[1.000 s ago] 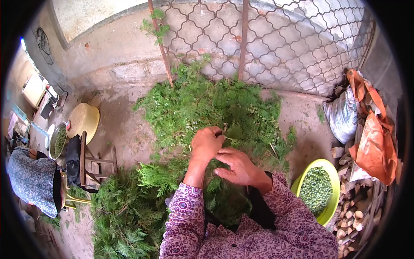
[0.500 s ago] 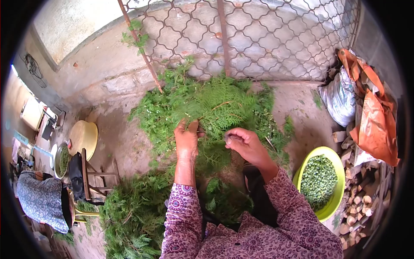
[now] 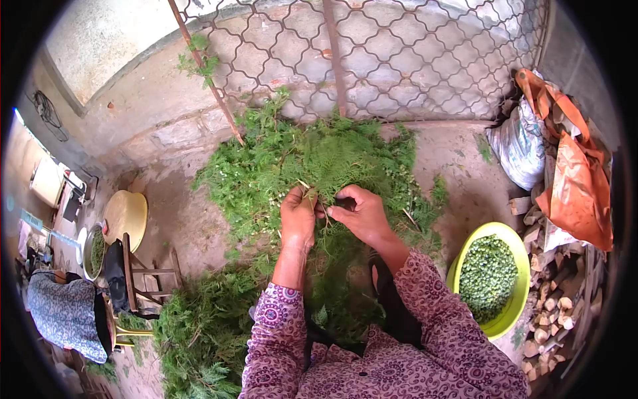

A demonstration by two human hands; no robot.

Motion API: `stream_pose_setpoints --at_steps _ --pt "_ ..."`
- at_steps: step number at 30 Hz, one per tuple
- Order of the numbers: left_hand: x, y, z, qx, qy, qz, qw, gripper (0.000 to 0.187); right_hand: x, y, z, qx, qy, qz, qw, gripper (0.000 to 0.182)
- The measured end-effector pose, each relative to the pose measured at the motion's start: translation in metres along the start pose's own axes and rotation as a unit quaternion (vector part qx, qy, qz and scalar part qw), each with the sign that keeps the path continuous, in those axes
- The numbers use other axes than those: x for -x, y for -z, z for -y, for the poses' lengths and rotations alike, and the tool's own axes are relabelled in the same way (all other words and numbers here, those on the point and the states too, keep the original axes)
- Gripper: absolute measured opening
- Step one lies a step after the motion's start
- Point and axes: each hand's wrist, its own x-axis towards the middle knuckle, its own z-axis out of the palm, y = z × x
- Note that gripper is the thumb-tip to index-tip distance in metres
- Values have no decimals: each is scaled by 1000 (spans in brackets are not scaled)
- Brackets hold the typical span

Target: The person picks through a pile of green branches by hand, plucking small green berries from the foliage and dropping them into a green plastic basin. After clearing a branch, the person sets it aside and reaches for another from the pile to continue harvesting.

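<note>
My left hand (image 3: 298, 218) is closed around the stem of a leafy green branch (image 3: 335, 156), whose feathery fronds spread out beyond my fingers. Close beside it on the right, my right hand (image 3: 360, 214) has thumb and forefinger bent together near the stems; whatever sits between them is too small to make out. Under and behind the hands lies a pile of green branches (image 3: 232, 166) on the floor. A second heap of cut greenery (image 3: 206, 319) lies at the lower left, beside my left sleeve.
At the right stands a yellow-green basin (image 3: 523, 292) of small green cones or berries, with stacked firewood (image 3: 548, 319), a white sack (image 3: 522, 149) and an orange bag (image 3: 577, 193). A metal lattice (image 3: 279, 53) rises ahead. Another person (image 3: 66, 312), a stool (image 3: 153, 272) and bowls are left.
My right hand has moved left, close to my left hand, with its fingers now at the stems. The branch sits slightly lower and the whole view has shifted a little.
</note>
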Motion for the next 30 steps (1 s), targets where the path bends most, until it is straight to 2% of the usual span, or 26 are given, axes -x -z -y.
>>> stream_pose_setpoints --at_steps 6,9,12,14,18,20,21,24,25,27,30 --pt "-11 3 -6 27 25 -4 999 12 -13 -11 4 7 -3 6 1000 18" --pt "-9 3 -8 44 27 -16 999 10 -13 -19 1 -20 26 -11 999 17" --pt "-7 2 -11 50 23 -28 998 8 -15 -19 1 -15 31 -24 999 23" --pt "-7 3 -11 48 19 -30 998 9 -15 -15 6 -49 -12 28 998 17" --pt "-16 12 -3 25 20 -42 999 11 -14 -14 9 -27 -24 55 998 13" --pt "-21 18 -3 14 17 -46 999 12 -14 -7 21 -48 -134 148 979 10" --pt "-23 21 -3 34 16 -76 996 13 -15 -4 25 -48 -134 149 979 10" --pt "-29 30 -1 80 21 -115 990 12 -15 7 29 -325 -247 185 894 16" --pt "-29 31 -3 106 29 -124 986 10 -16 9 27 -324 -247 186 894 16" --pt "-29 32 -4 112 37 -116 986 6 -18 10 23 -415 -238 169 862 16" --pt "-27 29 -8 135 64 -110 983 5 -18 8 14 -391 -241 185 869 15"
